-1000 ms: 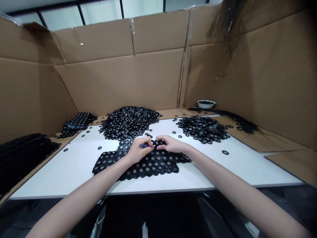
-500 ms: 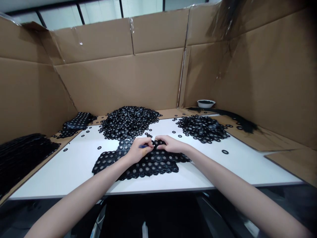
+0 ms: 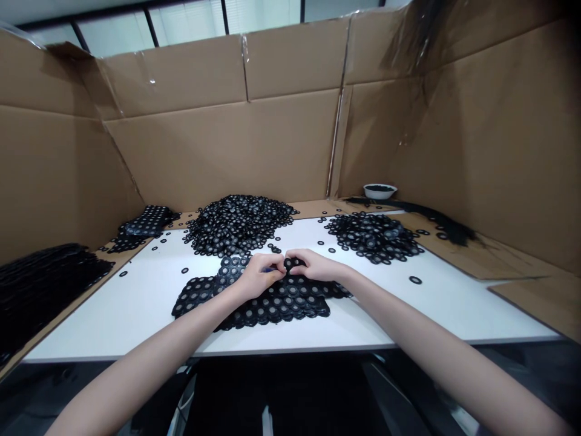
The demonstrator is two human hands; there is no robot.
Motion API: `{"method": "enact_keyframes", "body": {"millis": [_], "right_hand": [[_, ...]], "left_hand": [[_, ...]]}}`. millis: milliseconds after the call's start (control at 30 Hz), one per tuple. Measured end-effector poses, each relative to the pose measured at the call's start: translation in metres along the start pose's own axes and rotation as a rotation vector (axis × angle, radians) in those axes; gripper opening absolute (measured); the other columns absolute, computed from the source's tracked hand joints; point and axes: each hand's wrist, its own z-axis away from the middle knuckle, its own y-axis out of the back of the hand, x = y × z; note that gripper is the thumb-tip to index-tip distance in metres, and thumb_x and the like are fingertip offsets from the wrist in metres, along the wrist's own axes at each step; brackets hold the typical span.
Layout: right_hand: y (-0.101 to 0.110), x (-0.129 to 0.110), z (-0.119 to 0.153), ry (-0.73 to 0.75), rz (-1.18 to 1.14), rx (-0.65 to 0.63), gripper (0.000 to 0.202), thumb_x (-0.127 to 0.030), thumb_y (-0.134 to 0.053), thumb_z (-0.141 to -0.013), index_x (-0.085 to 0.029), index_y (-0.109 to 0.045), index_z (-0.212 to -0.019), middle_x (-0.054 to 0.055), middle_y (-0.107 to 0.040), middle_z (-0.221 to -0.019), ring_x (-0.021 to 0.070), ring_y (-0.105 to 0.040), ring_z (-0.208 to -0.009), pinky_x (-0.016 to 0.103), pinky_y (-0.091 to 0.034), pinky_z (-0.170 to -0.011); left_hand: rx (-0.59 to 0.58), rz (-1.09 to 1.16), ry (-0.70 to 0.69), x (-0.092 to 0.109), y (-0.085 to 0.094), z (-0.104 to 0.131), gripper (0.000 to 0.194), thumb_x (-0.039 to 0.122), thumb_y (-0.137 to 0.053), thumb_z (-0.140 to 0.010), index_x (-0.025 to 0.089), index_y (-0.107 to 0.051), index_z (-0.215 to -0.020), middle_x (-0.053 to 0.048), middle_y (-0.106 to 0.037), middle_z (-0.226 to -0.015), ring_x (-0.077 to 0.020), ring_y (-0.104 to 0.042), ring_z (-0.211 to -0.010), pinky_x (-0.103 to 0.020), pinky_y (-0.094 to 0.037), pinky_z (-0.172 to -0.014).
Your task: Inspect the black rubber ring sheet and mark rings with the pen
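A black mat of linked rings with pale round centres lies in folded layers near the front of the white board. My left hand is closed above it, pinching a slim blue tool whose kind is mostly hidden by the fingers. Against its fingertips, my right hand pinches the mat's upper edge, with a ring showing between thumb and forefinger. What passes between the two sets of fingertips is too small to make out.
Loose black rings form a big heap behind the hands and a smaller heap to the right. A white bowl and a bundle of black strands sit at the back right. Stacked black mats stand left. Cardboard walls enclose the board.
My left hand has turned slightly and its fingertips have come closer to my right hand's; less of the blue tool shows. The whole view has shifted a little.
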Motion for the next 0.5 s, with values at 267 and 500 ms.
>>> {"method": "enact_keyframes", "body": {"millis": [267,500], "right_hand": [[0.0004,-0.0006,0.0000,-0.031,0.035,-0.011,0.017,-0.014,-0.052,-0.074,-0.016,-0.056,-0.090,0.004,-0.060,-0.091,0.0191,-0.053,-0.082,0.030,-0.041,-0.076],[-0.0002,0.0009,-0.0004,-0.017,0.026,-0.011,0.017,-0.013,-0.051,-0.073,-0.016,-0.056,-0.089,0.004,-0.061,-0.091,0.0189,-0.053,-0.082,0.030,-0.041,-0.076]], "left_hand": [[0.008,0.159,0.061,-0.0072,-0.0004,-0.0029,0.009,0.015,-0.057,-0.069,0.013,-0.055,-0.061,0.002,-0.054,-0.063,-0.0113,-0.047,-0.064,-0.022,-0.034,-0.065],[-0.008,0.161,0.077,-0.0047,0.0003,-0.0042,0.009,0.016,-0.056,-0.069,0.013,-0.056,-0.061,0.002,-0.054,-0.063,-0.0118,-0.047,-0.065,-0.023,-0.035,-0.065]]}}
